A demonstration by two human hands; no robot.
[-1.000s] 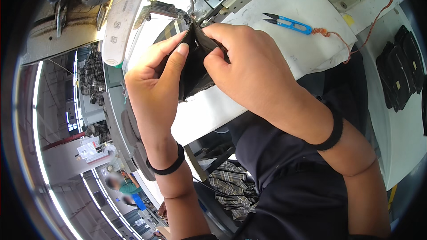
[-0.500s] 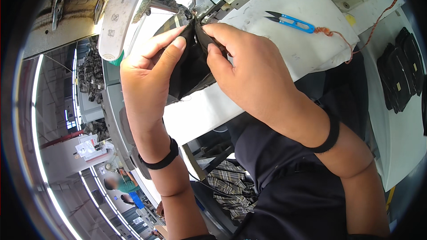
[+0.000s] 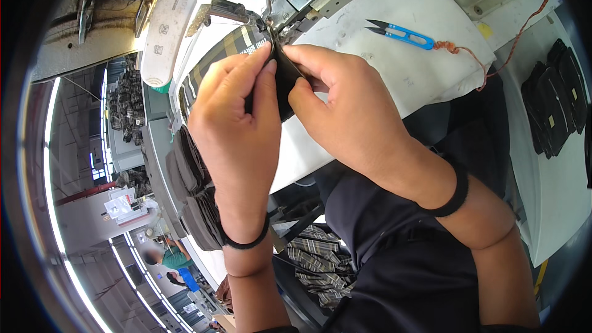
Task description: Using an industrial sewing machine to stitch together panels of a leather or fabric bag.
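Both my hands pinch a black fabric piece [image 3: 285, 89] just in front of the sewing machine's needle area [image 3: 264, 23]. On its left side, my left hand [image 3: 237, 102] presses thumb and fingertips together along a folded edge. My right hand [image 3: 348, 89] grips the opposite edge between thumb and forefinger, its other fingers curled underneath. A plaid fabric piece [image 3: 213, 61] in grey, tan and white lies beyond my left hand, partly covered by it. How the two fabrics join near the needle is hidden by my fingers.
Blue thread snips [image 3: 408, 38] on an orange cord [image 3: 472, 52] lie right of my hands on the white work surface [image 3: 364, 31]. Dark fabric stacks [image 3: 203, 216] sit by my left wrist, more dark pieces [image 3: 550, 98] at far right. Plaid cloth [image 3: 320, 262] hangs below the table.
My left hand has shifted right and slightly down, closer to my right hand. The plaid fabric and the dark stacks by my left wrist have come into fuller view.
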